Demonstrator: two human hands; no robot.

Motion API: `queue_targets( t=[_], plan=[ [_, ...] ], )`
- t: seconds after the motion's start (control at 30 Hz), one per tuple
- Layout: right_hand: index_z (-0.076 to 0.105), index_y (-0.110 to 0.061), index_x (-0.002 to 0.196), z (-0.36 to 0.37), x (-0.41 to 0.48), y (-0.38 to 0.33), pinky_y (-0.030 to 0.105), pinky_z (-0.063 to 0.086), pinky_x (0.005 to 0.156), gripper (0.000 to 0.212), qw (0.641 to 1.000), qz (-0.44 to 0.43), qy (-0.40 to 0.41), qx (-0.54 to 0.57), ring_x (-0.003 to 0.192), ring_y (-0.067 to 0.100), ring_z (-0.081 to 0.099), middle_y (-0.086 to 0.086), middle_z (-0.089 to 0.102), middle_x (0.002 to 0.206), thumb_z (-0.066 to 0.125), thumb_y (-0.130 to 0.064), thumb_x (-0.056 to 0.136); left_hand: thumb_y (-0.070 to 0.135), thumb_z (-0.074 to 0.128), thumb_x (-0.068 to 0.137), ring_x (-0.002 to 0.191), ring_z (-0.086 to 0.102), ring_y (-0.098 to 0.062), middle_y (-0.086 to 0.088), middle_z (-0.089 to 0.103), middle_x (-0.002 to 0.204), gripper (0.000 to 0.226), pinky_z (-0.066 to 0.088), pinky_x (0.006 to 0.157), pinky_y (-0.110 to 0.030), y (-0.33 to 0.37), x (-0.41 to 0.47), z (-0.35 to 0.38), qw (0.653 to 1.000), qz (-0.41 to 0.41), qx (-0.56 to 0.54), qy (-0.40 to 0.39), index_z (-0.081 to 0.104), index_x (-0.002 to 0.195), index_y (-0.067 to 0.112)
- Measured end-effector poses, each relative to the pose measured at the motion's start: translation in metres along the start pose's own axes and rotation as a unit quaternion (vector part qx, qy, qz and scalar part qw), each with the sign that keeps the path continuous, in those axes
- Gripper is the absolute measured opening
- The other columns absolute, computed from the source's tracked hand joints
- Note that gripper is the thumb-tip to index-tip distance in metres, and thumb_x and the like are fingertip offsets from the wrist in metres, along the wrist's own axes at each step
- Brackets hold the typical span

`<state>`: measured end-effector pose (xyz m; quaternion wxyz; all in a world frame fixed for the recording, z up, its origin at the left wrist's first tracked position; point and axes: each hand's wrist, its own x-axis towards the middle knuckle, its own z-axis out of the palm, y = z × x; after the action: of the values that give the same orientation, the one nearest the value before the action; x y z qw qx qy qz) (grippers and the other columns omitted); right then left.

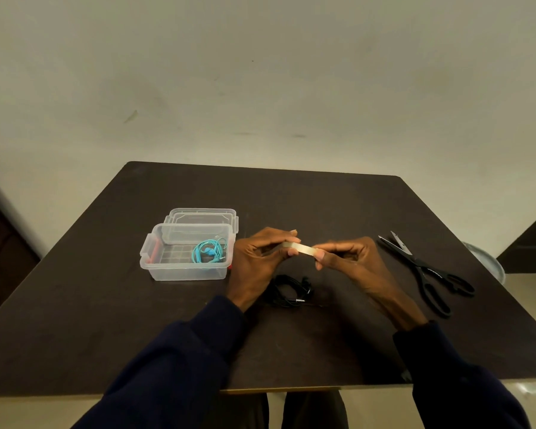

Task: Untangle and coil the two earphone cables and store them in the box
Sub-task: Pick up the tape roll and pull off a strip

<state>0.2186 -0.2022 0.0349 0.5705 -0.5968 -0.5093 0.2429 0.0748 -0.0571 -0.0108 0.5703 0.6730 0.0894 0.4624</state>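
A clear plastic box [155, 267] stands open on the dark table, and a coiled teal earphone cable [209, 250] lies inside it at the right end. A coiled black earphone cable [287, 291] rests on the table below my hands. My left hand [257, 258] and my right hand [350, 258] together hold a roll of clear tape [299, 246] above the table, each pinching one side of it.
The box's clear lid [203, 215] lies just behind the box. Black scissors [427, 272] lie open on the right part of the table [322, 205]. A grey round object [489, 261] shows past the table's right edge.
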Motion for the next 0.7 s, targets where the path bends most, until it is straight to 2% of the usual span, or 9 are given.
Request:
queue_targets(
  t=[0.07, 0.2, 0.33, 0.47, 0.7],
  plan=[
    [0.08, -0.008, 0.1, -0.002, 0.002, -0.001, 0.031, 0.05, 0.08, 0.016, 1.0, 0.002, -0.01, -0.001, 0.079, 0.018, 0.067, 0.015, 0.074, 0.077, 0.071, -0.012, 0.087, -0.004, 0.076, 0.083, 0.11, 0.07, -0.026, -0.014, 0.075, 0.108, 0.022, 0.055, 0.098, -0.042, -0.001, 0.0, 0.0, 1.0, -0.007, -0.012, 0.002, 0.074, 0.104, -0.005],
    [0.079, -0.009, 0.103, -0.003, 0.004, -0.004, 0.029, 0.051, 0.084, 0.019, 1.0, 0.007, -0.029, 0.005, 0.083, 0.018, 0.068, 0.014, 0.074, 0.078, 0.069, -0.015, 0.087, -0.002, 0.076, 0.083, 0.11, 0.07, -0.029, -0.014, 0.075, 0.109, 0.021, 0.054, 0.098, -0.052, -0.001, 0.001, 0.0, 0.999, -0.032, -0.036, 0.013, 0.074, 0.104, -0.005],
    [0.078, -0.009, 0.107, -0.006, 0.005, -0.005, 0.032, 0.05, 0.09, 0.022, 0.999, 0.0, -0.047, 0.009, 0.09, 0.021, 0.068, 0.018, 0.073, 0.082, 0.067, -0.017, 0.09, -0.003, 0.072, 0.085, 0.111, 0.069, -0.037, -0.021, 0.073, 0.109, 0.02, 0.054, 0.092, -0.063, 0.0, 0.0, 0.0, 0.99, -0.074, -0.119, 0.021, 0.072, 0.105, -0.007],
    [0.079, -0.011, 0.106, -0.01, 0.004, -0.003, 0.043, 0.049, 0.097, 0.024, 0.998, 0.005, -0.046, 0.049, 0.093, 0.026, 0.067, 0.016, 0.072, 0.081, 0.069, -0.024, 0.088, -0.002, 0.066, 0.089, 0.113, 0.068, -0.04, -0.026, 0.071, 0.112, 0.022, 0.057, 0.088, -0.059, 0.004, 0.0, 0.0, 0.976, -0.116, -0.183, 0.017, 0.067, 0.11, -0.008],
    [0.076, -0.005, 0.109, -0.009, 0.002, 0.0, 0.032, 0.05, 0.093, 0.045, 0.986, 0.026, -0.05, 0.155, 0.09, 0.021, 0.068, 0.014, 0.07, 0.081, 0.08, -0.04, 0.08, 0.011, 0.067, 0.086, 0.114, 0.066, -0.044, -0.026, 0.068, 0.116, 0.025, 0.058, 0.088, -0.056, 0.006, 0.001, -0.001, 0.945, -0.188, -0.268, -0.006, 0.066, 0.108, -0.002]
  ],
)
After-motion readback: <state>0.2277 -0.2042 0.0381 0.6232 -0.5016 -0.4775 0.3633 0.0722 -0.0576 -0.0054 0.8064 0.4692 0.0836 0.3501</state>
